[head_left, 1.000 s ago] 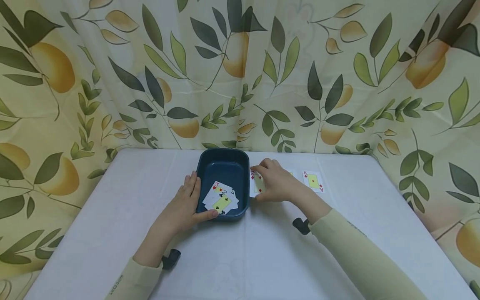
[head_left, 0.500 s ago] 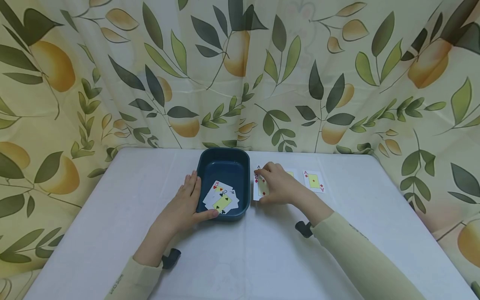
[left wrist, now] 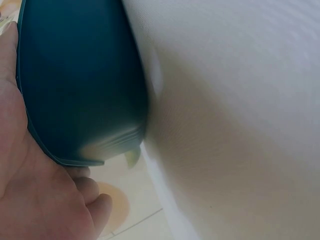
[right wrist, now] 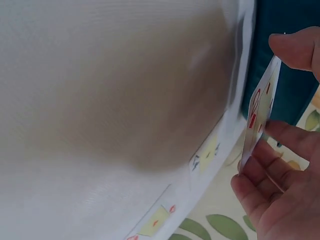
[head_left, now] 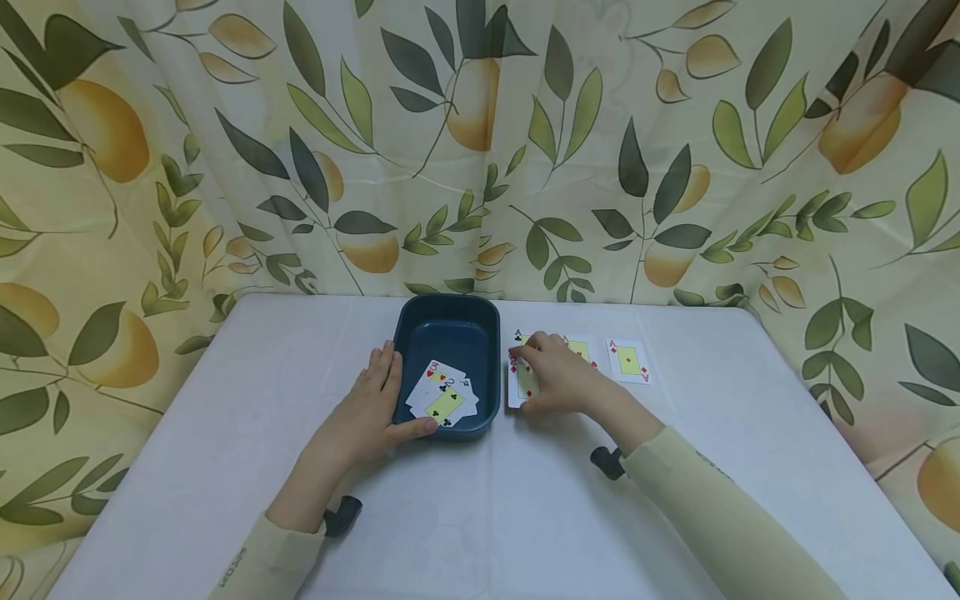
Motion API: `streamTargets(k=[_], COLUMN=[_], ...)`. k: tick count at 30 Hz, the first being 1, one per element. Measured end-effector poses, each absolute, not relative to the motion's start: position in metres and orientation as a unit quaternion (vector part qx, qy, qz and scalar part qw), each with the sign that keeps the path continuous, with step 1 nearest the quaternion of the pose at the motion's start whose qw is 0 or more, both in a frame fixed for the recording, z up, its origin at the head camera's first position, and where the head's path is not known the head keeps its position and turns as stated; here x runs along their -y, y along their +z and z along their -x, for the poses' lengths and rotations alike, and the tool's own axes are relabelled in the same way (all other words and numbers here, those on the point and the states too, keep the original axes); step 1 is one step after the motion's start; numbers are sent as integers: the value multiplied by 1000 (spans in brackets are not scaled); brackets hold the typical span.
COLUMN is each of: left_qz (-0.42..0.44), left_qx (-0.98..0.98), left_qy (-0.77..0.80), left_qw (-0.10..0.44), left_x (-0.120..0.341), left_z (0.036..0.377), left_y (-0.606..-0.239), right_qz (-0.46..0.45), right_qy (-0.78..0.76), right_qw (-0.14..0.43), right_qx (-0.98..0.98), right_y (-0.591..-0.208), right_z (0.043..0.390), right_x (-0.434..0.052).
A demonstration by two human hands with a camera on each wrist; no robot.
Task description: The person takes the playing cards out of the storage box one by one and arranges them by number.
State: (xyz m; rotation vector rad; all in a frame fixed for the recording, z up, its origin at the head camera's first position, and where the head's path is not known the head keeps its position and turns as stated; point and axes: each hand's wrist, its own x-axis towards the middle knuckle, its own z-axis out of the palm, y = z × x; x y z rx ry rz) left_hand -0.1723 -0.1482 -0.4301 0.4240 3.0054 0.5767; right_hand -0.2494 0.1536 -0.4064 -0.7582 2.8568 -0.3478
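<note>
My right hand (head_left: 558, 377) pinches a playing card with red diamonds (head_left: 523, 382) between thumb and fingers, just right of the dark blue tray (head_left: 447, 307). In the right wrist view the card (right wrist: 261, 107) is tilted and off the tablecloth. Behind it lies a black ace (head_left: 519, 337), partly covered by the hand. A red ace (head_left: 579, 348) and an ace of diamonds (head_left: 628, 362) lie farther right. My left hand (head_left: 363, 417) rests along the tray's left wall, fingers straight, thumb over the front rim. Several playing cards (head_left: 444, 406) overlap face up in the tray.
A white cloth (head_left: 480, 525) covers the table. A curtain printed with leaves and fruit (head_left: 450, 192) hangs right behind the table's back edge. Dark wrist-worn devices sit under both forearms.
My right hand has drawn slightly right and then toward the near side with the diamond card, showing more of the aces behind. My left hand and the tray have stayed put.
</note>
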Motion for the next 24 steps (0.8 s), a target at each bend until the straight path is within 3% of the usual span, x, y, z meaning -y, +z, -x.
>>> streamTargets(k=[16, 24], left_qz=[-136, -138], left_qx=[-972, -971], left_qy=[191, 192], left_qw=[27, 28], left_x=[148, 148], left_z=[172, 171], left_y=[-429, -428], right_qz=[260, 252], right_qy=[-108, -93], right_qw=[99, 133], right_qx=[-954, -954], right_y=[-418, -423], right_z=[247, 246], right_x=[-158, -160])
